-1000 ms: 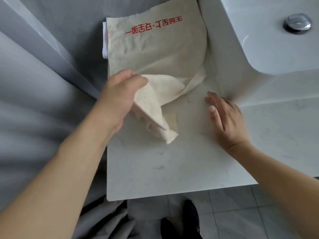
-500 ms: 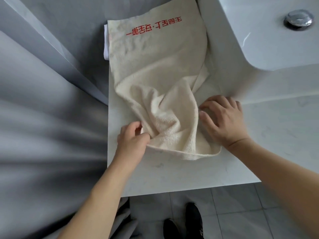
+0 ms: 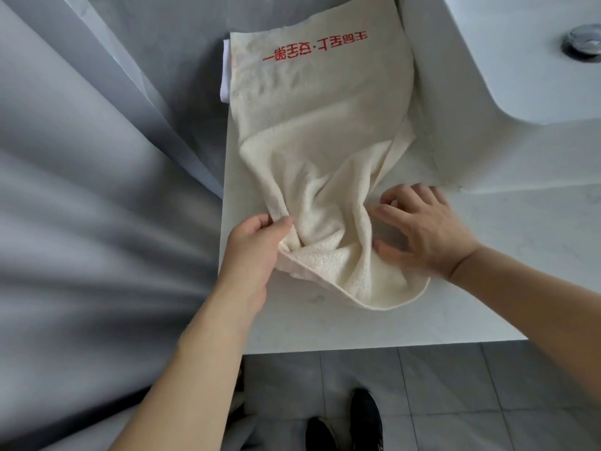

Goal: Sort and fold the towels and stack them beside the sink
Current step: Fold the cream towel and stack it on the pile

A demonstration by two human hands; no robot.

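Cream towel (image 3: 320,131) lies on the white counter (image 3: 374,323), left of the sink (image 3: 527,60). Far half spread flat, red lettering (image 3: 314,47) near its far edge, reading upside down from here. Near half bunched and twisted into folds between the two hands; its rounded near edge curls up off the counter.

Left hand (image 3: 252,252): thumb and fingers pinched together on a gathered fold at the towel's left side, right at the counter's left edge. Firm grip, cloth wrapped over the thumb.

Right hand (image 3: 422,229): fingers bent and spread, tips pressing into the towel's right side. Thumb lies along the cloth. Whether the fingers actually hold a fold or only press down on it, cannot tell; the tips are partly buried in the fabric.

A strip of white cloth (image 3: 225,73) pokes out from under the towel's far left corner.

Sink has a metal drain (image 3: 582,47) in the basin, well apart from the towel.

Grey curtain (image 3: 81,206) hangs along the left of the counter, blurred. Grey tiled floor (image 3: 455,395) below, with black shoes (image 3: 344,424) at the counter's front.
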